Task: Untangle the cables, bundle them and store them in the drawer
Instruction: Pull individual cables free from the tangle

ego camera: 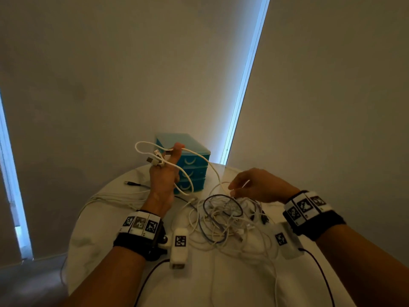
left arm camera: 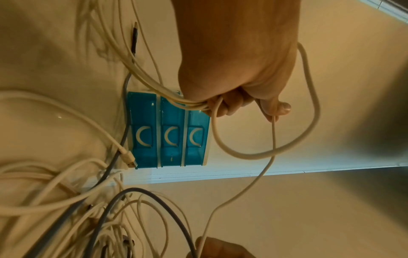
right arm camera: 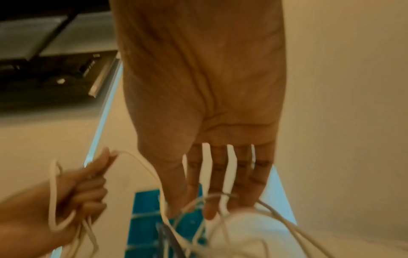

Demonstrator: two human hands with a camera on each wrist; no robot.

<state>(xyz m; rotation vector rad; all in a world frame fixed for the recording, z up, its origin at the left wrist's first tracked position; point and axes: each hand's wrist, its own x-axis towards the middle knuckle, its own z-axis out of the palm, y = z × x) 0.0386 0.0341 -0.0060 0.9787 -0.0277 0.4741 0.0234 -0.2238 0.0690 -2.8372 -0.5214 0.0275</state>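
Left hand (ego camera: 163,180) raised above the counter (ego camera: 232,282), grip clenched round looped white cables (left arm camera: 260,153), USB plugs sticking out by the fingers. Right hand (ego camera: 259,185) low over the cable tangle (ego camera: 223,220), fingers fairly straight, prob. hooking a strand; blurry. Blue drawer unit (ego camera: 190,165) behind, drawers closed.

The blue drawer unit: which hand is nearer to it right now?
Left. The left hand, gripping white cables, is raised directly in front of the blue drawer unit; the right hand hovers off to its right over the tangled pile.
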